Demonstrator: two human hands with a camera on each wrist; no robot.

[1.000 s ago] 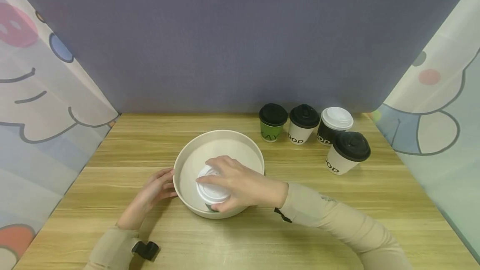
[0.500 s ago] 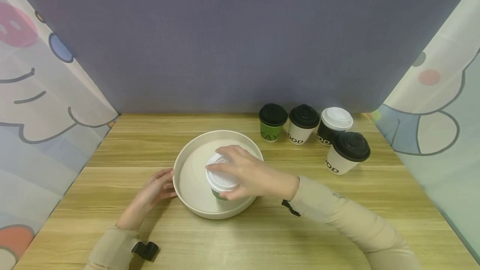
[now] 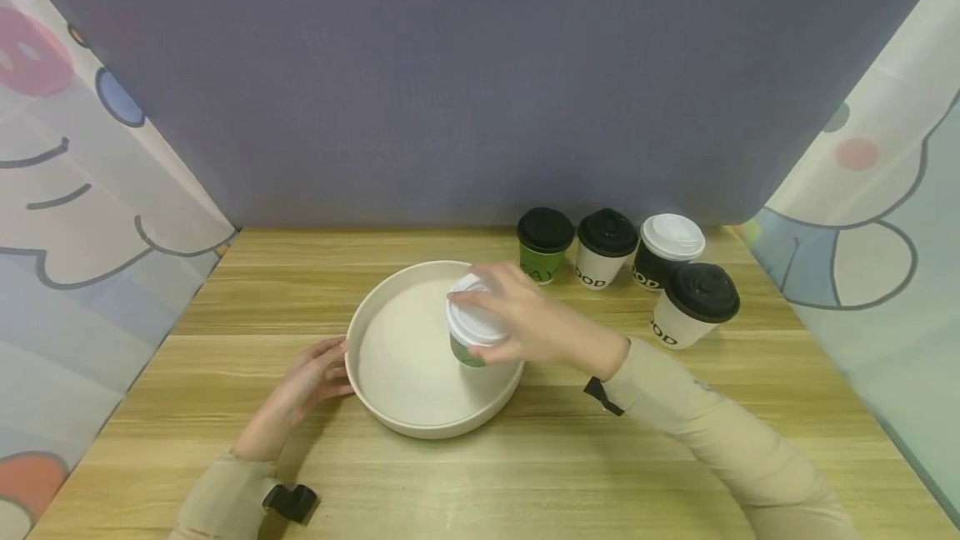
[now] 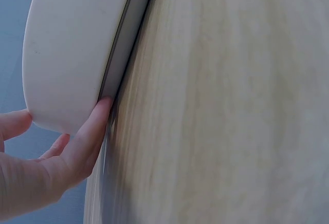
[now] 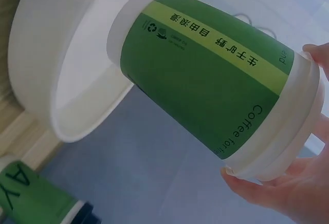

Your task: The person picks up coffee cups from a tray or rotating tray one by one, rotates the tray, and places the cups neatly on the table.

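My right hand grips a green paper coffee cup by its white lid, thumb and fingers around the lid's edge. In the head view the cup is over the right part of a round cream tray. The right wrist view shows its base raised beside the tray wall, the cup tilted in that picture. At the tray's left side, my left hand holds the outer wall. The left wrist view has the thumb at one edge of the wall and a finger at the edge beside the wooden table.
Behind and to the right stand a green cup with black lid, a white cup with black lid and a black cup with white lid. A larger white cup stands nearer. A grey panel borders the table's back.
My right hand has lifted the green coffee cup and carried it rightward and away from me, from the tray's middle to its right side. The left hand and tray have stayed put.
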